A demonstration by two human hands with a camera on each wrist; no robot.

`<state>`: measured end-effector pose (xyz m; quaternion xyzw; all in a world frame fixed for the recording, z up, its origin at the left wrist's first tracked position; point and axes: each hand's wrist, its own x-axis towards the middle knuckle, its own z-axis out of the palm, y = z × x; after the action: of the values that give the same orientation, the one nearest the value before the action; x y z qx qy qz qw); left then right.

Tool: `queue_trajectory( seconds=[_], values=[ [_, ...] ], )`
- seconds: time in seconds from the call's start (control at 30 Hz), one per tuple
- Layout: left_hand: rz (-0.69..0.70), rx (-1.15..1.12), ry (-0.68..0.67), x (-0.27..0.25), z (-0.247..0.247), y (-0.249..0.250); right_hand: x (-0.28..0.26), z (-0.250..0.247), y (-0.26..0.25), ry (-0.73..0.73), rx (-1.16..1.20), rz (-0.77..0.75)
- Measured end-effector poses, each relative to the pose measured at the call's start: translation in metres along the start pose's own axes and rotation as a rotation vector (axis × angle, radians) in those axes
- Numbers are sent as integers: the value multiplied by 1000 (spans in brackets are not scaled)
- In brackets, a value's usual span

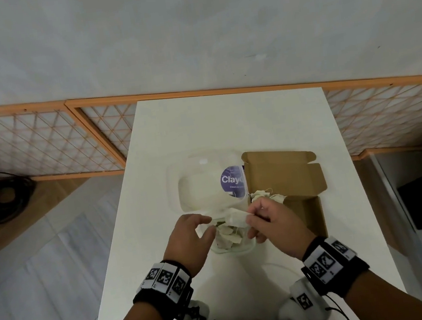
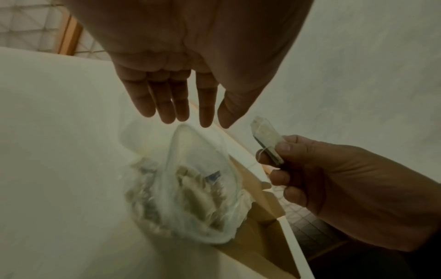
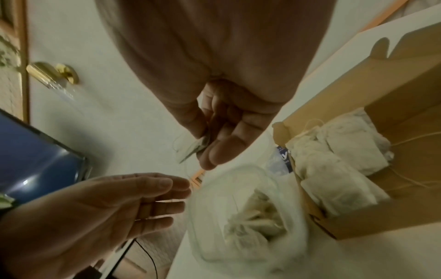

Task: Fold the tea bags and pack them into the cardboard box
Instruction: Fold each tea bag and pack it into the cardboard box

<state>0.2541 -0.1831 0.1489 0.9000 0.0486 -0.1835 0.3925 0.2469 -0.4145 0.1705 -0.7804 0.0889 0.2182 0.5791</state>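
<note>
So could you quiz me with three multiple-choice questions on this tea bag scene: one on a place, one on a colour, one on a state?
1. Where does the cardboard box sit relative to the clear plastic container?
A. To its right
B. To its left
C. Stacked on top

2. What colour is the round label on the container's lid?
A. Red
B. Purple
C. Green

3. How is the left hand right now?
A. Clenched in a fist
B. Gripping the box
C. Open, fingers straight

Answers: 1 A, the box lies right of the container. 2 B, the label is purple. 3 C, only the right hand pinches a tea bag.
</note>
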Motion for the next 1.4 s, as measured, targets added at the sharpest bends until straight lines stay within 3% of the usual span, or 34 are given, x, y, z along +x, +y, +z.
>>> queue_trajectory(
  seconds=[0.17,0.3,0.77,0.93,1.4],
  values=[
    [42,-384,-110,-10,-16,43,-11,-11,-21,-4,57,-26],
    [102,-526,-157,-17,-22,73,-18,-18,-34,18,105,-114],
    [181,-618,-107,-30,-36,101,-33,-24,-54,47,231,-269],
    [226,-530,-68,-37,-43,106,-37,-22,-64,43,268,-274],
    [262,-624,64,-38,-55,105,-31,-21,-59,-28,132,-272]
  ],
)
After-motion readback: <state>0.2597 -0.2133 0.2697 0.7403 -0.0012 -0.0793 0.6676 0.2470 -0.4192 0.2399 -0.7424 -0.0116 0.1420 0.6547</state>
